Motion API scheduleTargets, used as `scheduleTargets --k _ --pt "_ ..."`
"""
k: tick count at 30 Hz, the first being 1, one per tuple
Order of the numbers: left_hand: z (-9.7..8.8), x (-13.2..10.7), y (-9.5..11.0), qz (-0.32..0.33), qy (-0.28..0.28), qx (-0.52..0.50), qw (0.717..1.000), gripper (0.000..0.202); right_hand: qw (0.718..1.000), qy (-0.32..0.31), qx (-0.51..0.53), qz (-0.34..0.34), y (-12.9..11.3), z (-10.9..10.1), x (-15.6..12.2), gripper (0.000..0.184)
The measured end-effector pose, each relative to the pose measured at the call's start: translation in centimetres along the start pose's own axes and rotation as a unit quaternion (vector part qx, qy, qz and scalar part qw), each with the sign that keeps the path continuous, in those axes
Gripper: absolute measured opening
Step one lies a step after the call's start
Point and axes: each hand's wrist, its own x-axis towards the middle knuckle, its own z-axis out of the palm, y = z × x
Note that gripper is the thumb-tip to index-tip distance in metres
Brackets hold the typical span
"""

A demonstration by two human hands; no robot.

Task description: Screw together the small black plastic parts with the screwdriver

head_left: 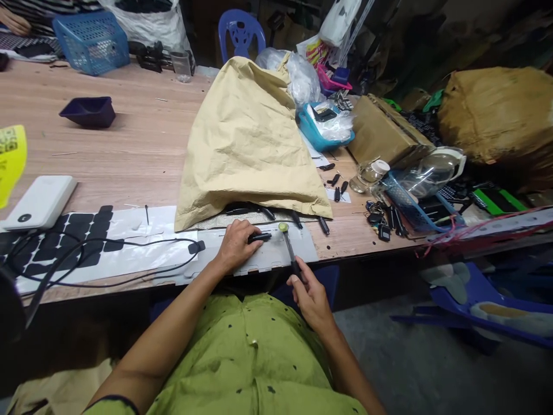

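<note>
My left hand [237,245] rests at the table's front edge, fingers closed around a small black cylindrical piece [260,237] whose end points right. In my right hand [310,291] is a small hammer [288,245], gripped by its dark handle. Its round yellow-green head is just right of the black piece, apart from it. Both hands are over a whitish board [302,245]. Behind them lies a large beige cloth bag [250,144], with several black pieces [297,219] sticking out from under its front edge.
At left are a white power bank [42,202], a black cable [142,282] and a sheet of black stickers [80,239]. A dark purple tray [88,112] sits farther back. To the right are a glass jar [367,176], a blue basket [415,202] and a cardboard box [384,129].
</note>
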Motion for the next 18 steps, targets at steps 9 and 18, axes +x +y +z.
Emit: scheduleTargets --k 9,18 --pt "-0.3 0.2 0.8 -0.028 -0.014 -0.019 0.999 0.014 0.994 -0.086 0.07 0.022 -1.4 0.1 -1.1 0.058" --pt "-0.2 0.2 0.6 -0.019 -0.008 -0.012 1.0 0.014 0.988 -0.119 0.088 0.042 -1.9 0.4 -0.8 0.06"
